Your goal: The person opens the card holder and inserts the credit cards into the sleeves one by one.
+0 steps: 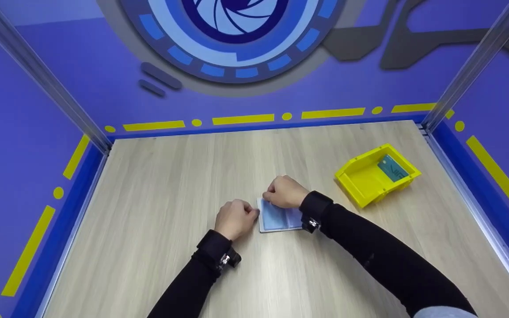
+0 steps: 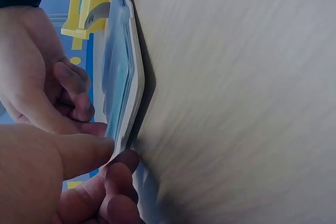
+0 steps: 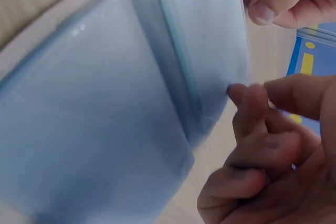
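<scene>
A small card holder (image 1: pixel 274 217) with clear bluish plastic sleeves lies spread on the table, its pale cover underneath. My left hand (image 1: pixel 235 219) pinches its left edge; in the left wrist view the thumb (image 2: pixel 89 153) is on the sleeve side and a fingertip is under the cover. My right hand (image 1: pixel 286 192) is over the far edge of the left page. In the right wrist view, its thumb and forefinger pinch the margin of a sleeve (image 3: pixel 220 51), the other fingers curled. Part of the right page is hidden by my right wrist.
A yellow open-front bin (image 1: pixel 360 179) stands to the right on the wooden table (image 1: pixel 161 190), holding a dark green card (image 1: pixel 393 168) against its inner wall. Blue panels with yellow marks and metal posts enclose the table's back and sides.
</scene>
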Tool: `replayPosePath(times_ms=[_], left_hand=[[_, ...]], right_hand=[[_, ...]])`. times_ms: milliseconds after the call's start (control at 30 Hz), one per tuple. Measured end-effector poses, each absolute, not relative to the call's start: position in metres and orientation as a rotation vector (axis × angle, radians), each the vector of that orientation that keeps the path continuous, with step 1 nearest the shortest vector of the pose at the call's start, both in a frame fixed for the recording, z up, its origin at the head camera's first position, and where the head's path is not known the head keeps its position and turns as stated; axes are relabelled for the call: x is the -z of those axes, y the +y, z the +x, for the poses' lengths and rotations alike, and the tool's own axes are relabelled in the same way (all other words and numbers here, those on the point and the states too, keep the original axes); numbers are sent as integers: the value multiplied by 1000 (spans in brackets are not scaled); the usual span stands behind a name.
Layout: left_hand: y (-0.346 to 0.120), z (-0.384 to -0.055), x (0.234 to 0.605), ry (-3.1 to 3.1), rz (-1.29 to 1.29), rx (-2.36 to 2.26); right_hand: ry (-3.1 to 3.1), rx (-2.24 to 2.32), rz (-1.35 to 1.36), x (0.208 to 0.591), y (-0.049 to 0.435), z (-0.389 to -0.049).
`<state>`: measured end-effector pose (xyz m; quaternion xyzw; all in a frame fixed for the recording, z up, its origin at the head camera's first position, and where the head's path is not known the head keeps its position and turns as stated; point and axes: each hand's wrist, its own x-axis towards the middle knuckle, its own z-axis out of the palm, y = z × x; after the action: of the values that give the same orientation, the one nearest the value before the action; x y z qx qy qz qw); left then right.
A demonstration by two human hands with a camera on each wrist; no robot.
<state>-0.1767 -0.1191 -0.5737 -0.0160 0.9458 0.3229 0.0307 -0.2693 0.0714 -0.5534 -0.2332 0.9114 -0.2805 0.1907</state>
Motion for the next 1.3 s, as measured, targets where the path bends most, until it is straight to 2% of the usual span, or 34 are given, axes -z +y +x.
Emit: replayPosePath(times_ms=[600,833,1300], left_hand=[[-109,-176,574,2859,-17,-1017],[-112,-175,578,2858,-24,-977],[-110,-175,580,2853,-31,-988]], right_hand=[[2628,794,-644,543,112,-249],[2659,824,-604,528,138,-240],[2794,885,-212,472,232,-287]])
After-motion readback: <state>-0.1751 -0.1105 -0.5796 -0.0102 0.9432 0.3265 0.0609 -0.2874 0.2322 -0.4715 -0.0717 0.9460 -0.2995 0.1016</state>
